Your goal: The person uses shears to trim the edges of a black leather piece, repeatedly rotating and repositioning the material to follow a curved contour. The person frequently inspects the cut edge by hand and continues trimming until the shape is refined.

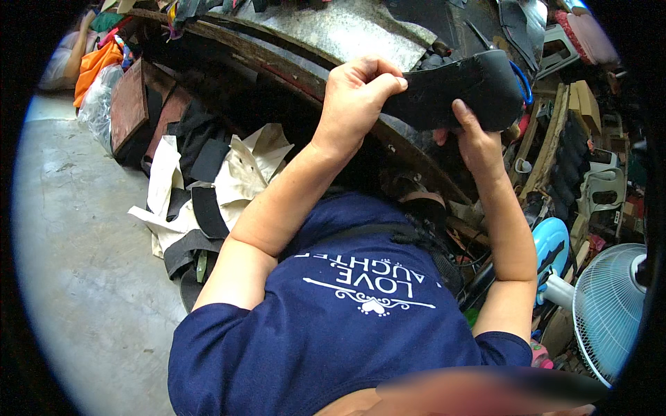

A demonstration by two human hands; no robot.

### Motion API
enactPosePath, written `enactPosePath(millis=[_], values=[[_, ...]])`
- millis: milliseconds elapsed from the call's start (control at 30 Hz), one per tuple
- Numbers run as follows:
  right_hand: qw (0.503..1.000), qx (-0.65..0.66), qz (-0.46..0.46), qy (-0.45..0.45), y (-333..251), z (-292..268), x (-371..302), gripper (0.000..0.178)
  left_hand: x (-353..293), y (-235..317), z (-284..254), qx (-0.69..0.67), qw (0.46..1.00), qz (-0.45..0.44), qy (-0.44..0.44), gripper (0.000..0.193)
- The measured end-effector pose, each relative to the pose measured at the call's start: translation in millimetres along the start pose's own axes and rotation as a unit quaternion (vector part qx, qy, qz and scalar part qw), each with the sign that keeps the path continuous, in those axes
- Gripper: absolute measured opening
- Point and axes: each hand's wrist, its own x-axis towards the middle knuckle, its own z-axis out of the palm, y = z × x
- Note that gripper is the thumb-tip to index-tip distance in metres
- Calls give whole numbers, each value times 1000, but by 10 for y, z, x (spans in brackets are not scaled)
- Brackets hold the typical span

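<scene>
Both hands hold up a black, flexible curved piece (454, 89) with a rounded right end, over the front edge of the workbench. My left hand (357, 97) pinches its left end between thumb and bent fingers. From below, my right hand (479, 139) grips the right part, thumb across the face and the other fingers mostly hidden behind. A blue loop (525, 83), like a scissors handle, shows past the piece's right edge. Above the piece sticks up a dark pointed tip (477, 31); whether it belongs to the loop is hidden.
The workbench (284, 59) carries a grey sheet (368, 31) and dark scraps. Cream and black offcuts (243, 163) lie heaped on the floor to my left, near reddish-brown boards (132, 104). At the right stand a fan (610, 305), a blue round seat (551, 243) and plastic stools (602, 187).
</scene>
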Motion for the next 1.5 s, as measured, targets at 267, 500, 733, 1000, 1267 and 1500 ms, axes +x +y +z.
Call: enactPosePath(millis=[267, 500, 733, 1000, 1267, 1500], values=[[994, 94, 20, 47, -75, -18, 9, 28, -160, 31, -68, -191, 973, -104, -79, 38], [999, 41, -27, -2, -90, 176, -105, 27, -220, -125, -79, -255, 961, -104, -5, 25], [997, 31, -64, -34, -274, 342, -216, 22, -270, -40, -53, -431, 896, -52, -88, 67], [921, -315, -45, -226, -401, 478, -358, 23, -617, 222, -148, -51, 994, 29, 92, 36], [682, -700, -211, 4, -432, -387, 141, 43, -53, 1236, -910, -79, 969, 159, -170, 34], [712, -659, -231, 74, -311, -546, 177, 29, 240, 302, -669, 425, 896, 77, -105, 49]])
